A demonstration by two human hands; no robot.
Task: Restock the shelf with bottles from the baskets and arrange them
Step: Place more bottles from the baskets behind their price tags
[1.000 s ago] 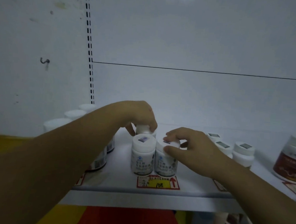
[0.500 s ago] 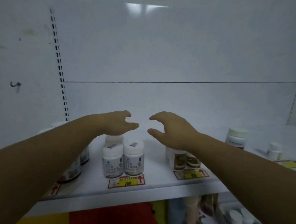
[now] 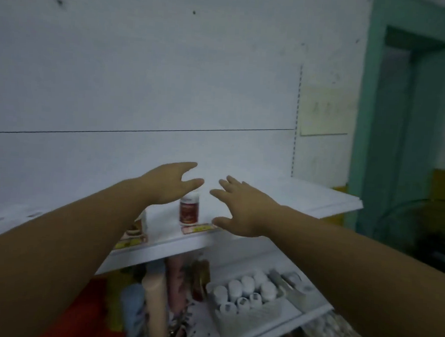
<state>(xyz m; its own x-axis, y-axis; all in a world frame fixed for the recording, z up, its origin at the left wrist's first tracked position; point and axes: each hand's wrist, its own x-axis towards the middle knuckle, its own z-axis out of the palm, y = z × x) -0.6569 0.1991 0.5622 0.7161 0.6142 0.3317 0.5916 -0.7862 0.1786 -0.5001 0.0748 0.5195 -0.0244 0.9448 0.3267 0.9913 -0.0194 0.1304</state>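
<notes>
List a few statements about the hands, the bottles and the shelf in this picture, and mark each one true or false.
1. The left hand and the right hand both hold nothing. True.
2. The red-labelled bottle lies on its side. False: it stands upright on the shelf.
3. A basket of white-capped bottles sits lower than that shelf. True.
4. The right hand grips the red-labelled bottle. False: its fingers are spread and it is apart from the bottle.

A white wall panel (image 3: 144, 72) meets a teal doorframe (image 3: 368, 112).
</notes>
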